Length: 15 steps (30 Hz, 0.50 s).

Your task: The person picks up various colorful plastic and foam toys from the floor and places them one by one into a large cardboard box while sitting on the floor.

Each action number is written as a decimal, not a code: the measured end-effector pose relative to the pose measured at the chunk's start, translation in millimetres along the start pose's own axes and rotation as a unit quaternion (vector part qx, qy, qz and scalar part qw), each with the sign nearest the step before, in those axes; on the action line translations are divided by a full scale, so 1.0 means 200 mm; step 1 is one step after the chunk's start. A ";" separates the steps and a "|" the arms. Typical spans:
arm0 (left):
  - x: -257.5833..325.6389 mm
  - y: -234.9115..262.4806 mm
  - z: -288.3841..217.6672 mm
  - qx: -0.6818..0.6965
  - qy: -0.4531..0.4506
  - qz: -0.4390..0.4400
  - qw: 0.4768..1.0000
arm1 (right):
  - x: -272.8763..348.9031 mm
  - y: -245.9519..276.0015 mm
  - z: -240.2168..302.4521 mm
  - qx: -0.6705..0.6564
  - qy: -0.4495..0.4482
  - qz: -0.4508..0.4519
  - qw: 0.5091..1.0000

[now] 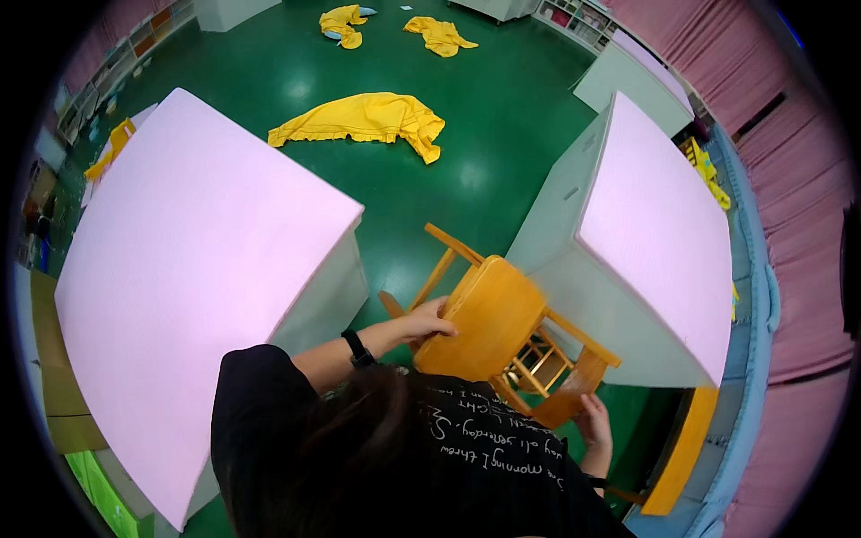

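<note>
A small wooden chair [491, 316] is tilted in front of my body, between two pink-topped tables. My left hand [430, 323] grips the edge of its seat, thumb on the flat face and the other fingers hidden behind. At the other end, my right hand [594, 423] is closed at the edge of the chair's curved backrest [574, 391]; its fingers are partly hidden. The chair's legs point away from me, up and to the left. Through its frame more wooden bars show, but I cannot make out what they belong to.
To the left stands a large pink-topped table [206, 278], to the right another [659, 242]. A yellow cloth [363, 118] lies on the green floor [498, 125] ahead, with more yellow cloths [439, 36] farther off. A wooden board-like piece [683, 453] stands at my right, beside blue padding [758, 359].
</note>
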State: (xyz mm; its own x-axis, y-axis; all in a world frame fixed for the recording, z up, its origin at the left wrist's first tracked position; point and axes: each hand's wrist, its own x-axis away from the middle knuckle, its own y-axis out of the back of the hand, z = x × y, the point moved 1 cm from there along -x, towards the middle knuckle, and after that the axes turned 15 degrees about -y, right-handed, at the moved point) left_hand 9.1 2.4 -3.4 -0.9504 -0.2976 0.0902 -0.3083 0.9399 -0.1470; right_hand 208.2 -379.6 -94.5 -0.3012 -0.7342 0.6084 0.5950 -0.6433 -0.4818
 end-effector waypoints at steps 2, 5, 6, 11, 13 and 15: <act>0.04 0.00 -0.01 -0.056 0.015 0.002 0.998 | -0.03 -0.06 -0.09 -0.060 -0.022 -0.057 0.996; 0.03 0.00 -0.13 -0.055 0.067 0.025 0.996 | -0.10 -0.07 -0.11 -0.007 -0.008 -0.122 0.992; 0.02 0.04 -0.09 -0.033 0.043 0.047 0.997 | -0.13 -0.06 -0.13 -0.017 -0.014 -0.126 0.992; 0.09 0.00 0.03 -0.040 0.011 0.041 0.998 | 0.10 -0.20 0.00 -0.115 -0.016 0.050 0.992; 0.04 -0.01 -0.07 -0.036 -0.001 0.053 0.998 | 0.10 -0.22 0.06 -0.144 -0.004 0.070 0.987; 0.03 -0.01 -0.10 -0.023 -0.017 0.053 0.998 | 0.06 -0.23 0.05 -0.173 0.036 0.104 0.979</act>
State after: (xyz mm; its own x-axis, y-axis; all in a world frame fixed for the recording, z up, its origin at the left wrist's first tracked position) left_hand 4.8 1.9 16.3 -0.9786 -0.2015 0.0422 -0.2050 0.9728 -0.1075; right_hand 185.1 -356.0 -58.8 -0.2589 -0.8628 0.4343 0.3641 -0.5036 -0.7835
